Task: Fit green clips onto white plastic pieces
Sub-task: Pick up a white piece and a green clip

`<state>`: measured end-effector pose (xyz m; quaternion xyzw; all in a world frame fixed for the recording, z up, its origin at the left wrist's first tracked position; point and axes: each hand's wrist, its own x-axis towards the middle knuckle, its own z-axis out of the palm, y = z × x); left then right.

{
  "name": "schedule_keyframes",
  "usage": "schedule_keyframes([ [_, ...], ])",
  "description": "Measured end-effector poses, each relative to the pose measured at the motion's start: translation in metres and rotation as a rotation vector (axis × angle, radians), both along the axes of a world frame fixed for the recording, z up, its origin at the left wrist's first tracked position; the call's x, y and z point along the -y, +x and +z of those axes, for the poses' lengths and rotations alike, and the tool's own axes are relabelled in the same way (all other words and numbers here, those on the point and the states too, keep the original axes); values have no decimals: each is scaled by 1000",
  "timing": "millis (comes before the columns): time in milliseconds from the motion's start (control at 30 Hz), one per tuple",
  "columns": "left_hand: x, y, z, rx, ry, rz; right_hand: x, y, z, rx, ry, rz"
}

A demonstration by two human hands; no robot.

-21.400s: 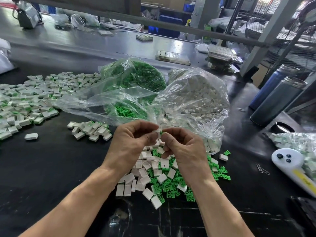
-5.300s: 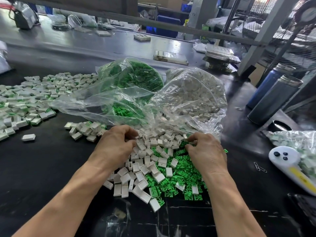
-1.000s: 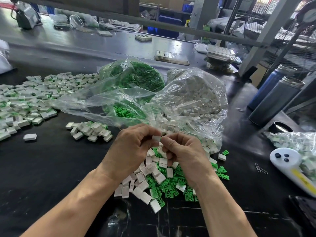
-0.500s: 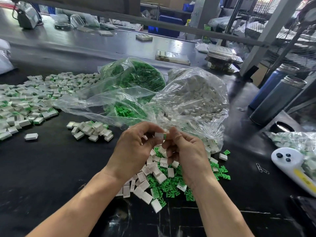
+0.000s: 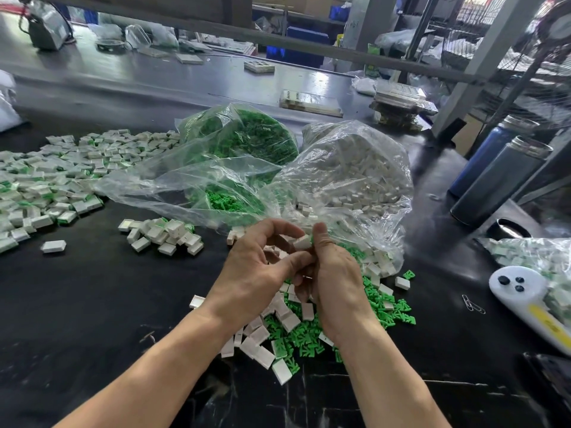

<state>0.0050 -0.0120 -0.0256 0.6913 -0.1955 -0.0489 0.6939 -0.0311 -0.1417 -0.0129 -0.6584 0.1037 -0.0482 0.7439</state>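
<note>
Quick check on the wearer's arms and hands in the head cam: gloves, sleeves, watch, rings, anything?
Nothing worn that shows. The left hand and right hand are bare, with no gloves, and no rings on the fingers in view. Both forearms are bare from the wrist to the frame's lower edge: no sleeves, watch, wristband or strap. No cables or markers on either arm.

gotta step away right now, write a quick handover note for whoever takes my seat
Left hand: fingers curled beside the piece, grip unclear.
Right hand: pinches a white piece, above the loose pile of white pieces and green clips.
Supply: green clip bag, white piece bag.
Done: finished heap far left, small batch nearer.
Left: the loose pile and both bags.
</note>
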Motion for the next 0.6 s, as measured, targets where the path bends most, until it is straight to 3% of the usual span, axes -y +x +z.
schedule_keyframes([
  [267, -3, 0, 6, 46, -7, 44, -2, -1, 0, -9, -22, 92],
  [600, 0, -6, 9, 56, 49, 34, -8, -1, 1, 4, -23, 13],
])
